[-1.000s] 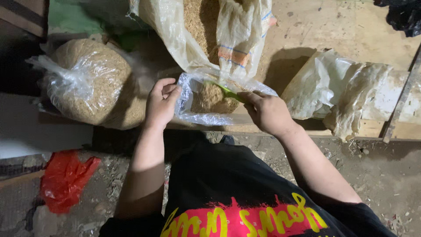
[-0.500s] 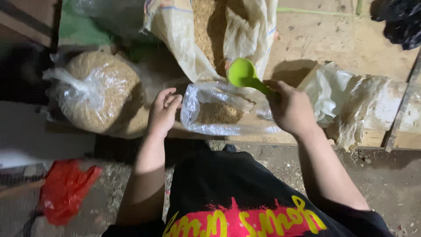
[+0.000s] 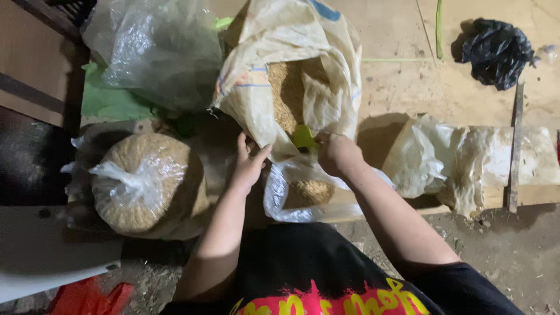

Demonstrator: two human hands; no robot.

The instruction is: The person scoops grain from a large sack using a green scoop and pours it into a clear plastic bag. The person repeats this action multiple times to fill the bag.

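Over at nine o'clock sits a tied clear bag of grain (image 3: 140,186), then the left hand (image 3: 249,163) pinches the woven sack (image 3: 291,76) edge at center, a small clear bag (image 3: 303,195) lies just below, and the right hand (image 3: 335,153) is closed around a green scoop (image 3: 303,137).

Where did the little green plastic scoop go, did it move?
Yes. The green plastic scoop went from above the small clear plastic bag into the mouth of the big woven grain sack, carried by the right hand.
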